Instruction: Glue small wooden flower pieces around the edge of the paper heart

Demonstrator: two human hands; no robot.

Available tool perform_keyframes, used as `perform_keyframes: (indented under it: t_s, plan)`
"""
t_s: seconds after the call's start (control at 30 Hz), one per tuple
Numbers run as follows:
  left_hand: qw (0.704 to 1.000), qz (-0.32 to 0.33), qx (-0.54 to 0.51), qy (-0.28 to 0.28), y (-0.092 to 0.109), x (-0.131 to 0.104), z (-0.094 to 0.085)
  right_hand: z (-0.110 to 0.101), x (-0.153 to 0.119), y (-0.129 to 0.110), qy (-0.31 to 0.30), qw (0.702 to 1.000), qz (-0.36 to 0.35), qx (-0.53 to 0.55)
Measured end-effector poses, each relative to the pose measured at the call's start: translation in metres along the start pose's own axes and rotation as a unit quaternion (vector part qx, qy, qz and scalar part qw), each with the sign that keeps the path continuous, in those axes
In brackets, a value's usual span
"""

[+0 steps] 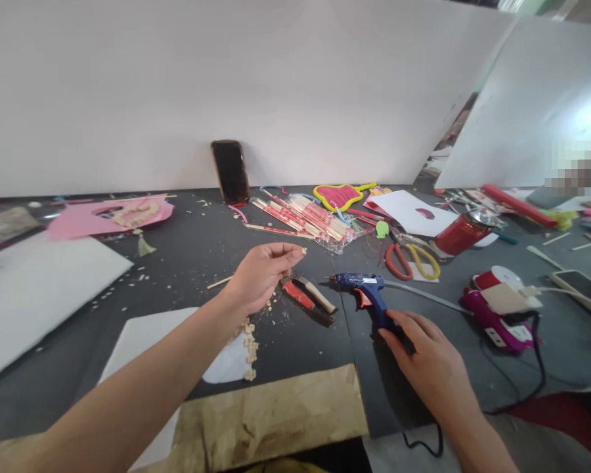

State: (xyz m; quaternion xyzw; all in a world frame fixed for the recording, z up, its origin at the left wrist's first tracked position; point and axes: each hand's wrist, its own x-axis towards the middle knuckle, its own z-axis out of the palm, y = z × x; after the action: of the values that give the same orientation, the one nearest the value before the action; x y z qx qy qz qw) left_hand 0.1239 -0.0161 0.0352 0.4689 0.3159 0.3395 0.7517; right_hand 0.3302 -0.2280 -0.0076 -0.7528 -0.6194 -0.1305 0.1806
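Over the middle of the dark worktop (308,358), the left hand (259,276) pinches a tiny pale bit (304,251) between its thumb and fingers. On the right, the fingers of the right hand (431,358) curl around the low end of the blue glue gun (379,301), below its orange trigger (361,299). The gun has a small white label (369,281), and the stick wrappers (320,217) have red print, all too small to read. A round white paper (226,360) with pale bits (250,351) along its edge lies beside the left arm.
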Motion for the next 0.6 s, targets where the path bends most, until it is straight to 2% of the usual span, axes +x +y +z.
perform_keyframes:
  t_s: [0.2,0.47,0.6]
  plan:
    - [1.0,0.017,-0.01,0.021,0.006,-0.015,-0.017,0.002,0.002,-0.003,0.054,0.996,-0.059,-0.049]
    - [0.998,0.041,-0.017,0.053,0.013,-0.032,-0.039,0.0,0.003,-0.011,0.074,0.99,-0.079,-0.087]
    - [0.996,0.063,-0.014,0.069,0.02,-0.04,-0.058,-0.006,0.007,-0.006,0.041,0.997,-0.053,-0.05]
